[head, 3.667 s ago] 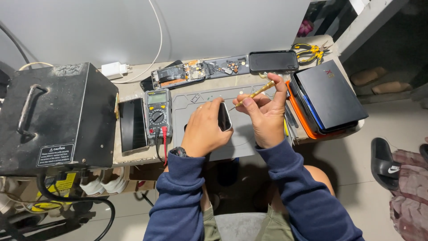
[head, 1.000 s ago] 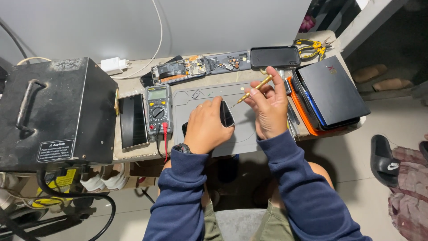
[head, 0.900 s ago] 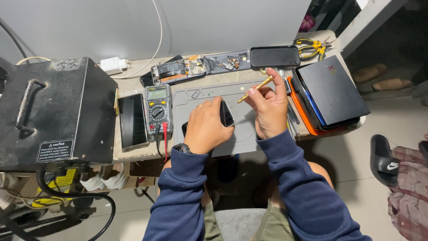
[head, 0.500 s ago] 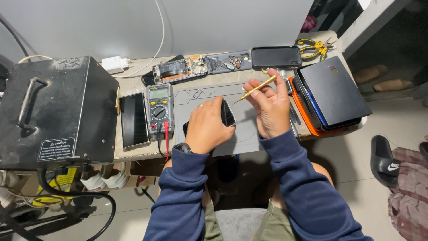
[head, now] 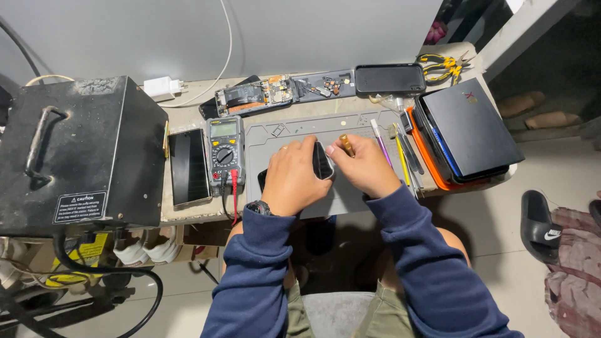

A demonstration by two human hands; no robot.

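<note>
While the person sits at a cluttered counter, both hands meet over a grey work mat at its middle; the left hand is curled around a small dark phone, holding it tipped up on its edge above the mat; the phone's long axis runs roughly away from the person, its far end pointing toward the wall and its near end hidden in the palm; the right hand is closed around a brass-coloured tool, gripped between thumb and fingers; the tool's visible end points up and away from the person, leaning slightly left, and its lower end is hidden by the fingers, so whether it touches the phone cannot be told; the two hands touch or nearly touch beside the phone.

Left of the mat lies a multimeter with a red lead, and beside that a flat smartphone, screen up; further left stands a large black metal box; along the back edge lie an opened phone with exposed circuit boards and another dark phone; right of the mat, thin hand tools lie beside a black case stacked on an orange tray.
</note>
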